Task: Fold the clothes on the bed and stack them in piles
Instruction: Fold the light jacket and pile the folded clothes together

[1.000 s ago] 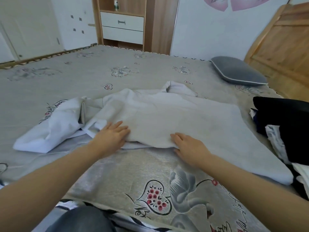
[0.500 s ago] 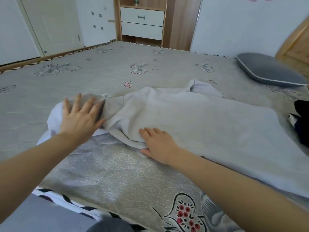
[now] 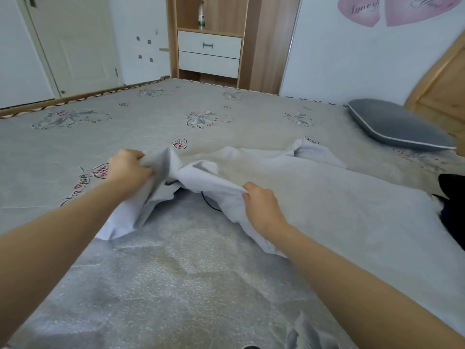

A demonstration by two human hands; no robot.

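A pale grey-white garment [image 3: 327,197] lies spread across the bed [image 3: 176,273], reaching to the right edge of view. My left hand [image 3: 128,167] grips the garment's bunched left end, lifting it off the bedspread. My right hand [image 3: 259,202] pinches a fold along the garment's near edge. Between my hands the cloth is raised and creased, and its lower left part hangs down over the spread.
A pile of dark clothes [image 3: 453,195] sits at the right edge. A grey pillow [image 3: 395,124] lies at the far right by the wooden headboard [image 3: 440,84]. Beyond the bed stand a wooden cabinet with white drawers [image 3: 208,51] and a door [image 3: 75,41].
Both hands went from lying flat on the garment to gripping it. The left hand moved out to the left end and lifted it; the right hand took hold of the near edge.
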